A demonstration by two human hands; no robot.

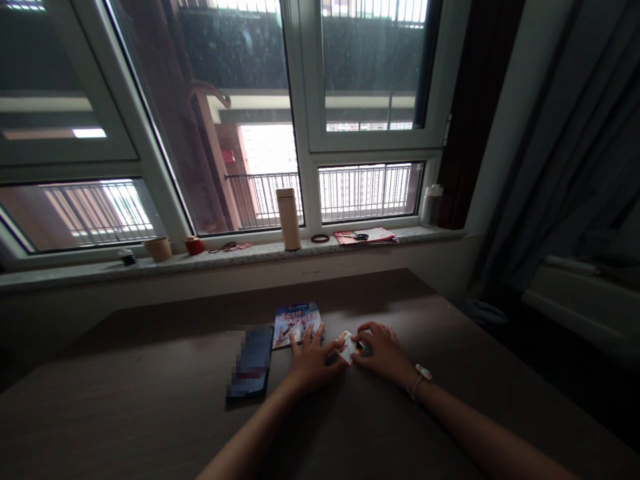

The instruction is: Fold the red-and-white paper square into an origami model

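On the brown table, the left hand, its other fingers spread, and the right hand, its fingers bent, hold between them a small card by its edges, with thumbs and index fingers. At the left lies a phone, and a booklet is partly under the left fingertips. Farther, on the sill, stands a bottle.

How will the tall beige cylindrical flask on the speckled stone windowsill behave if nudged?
Pushed near its top, the flask would probably tip, being tall over a narrow base. Once down, its round sides would likely let it roll, perhaps off the windowsill.
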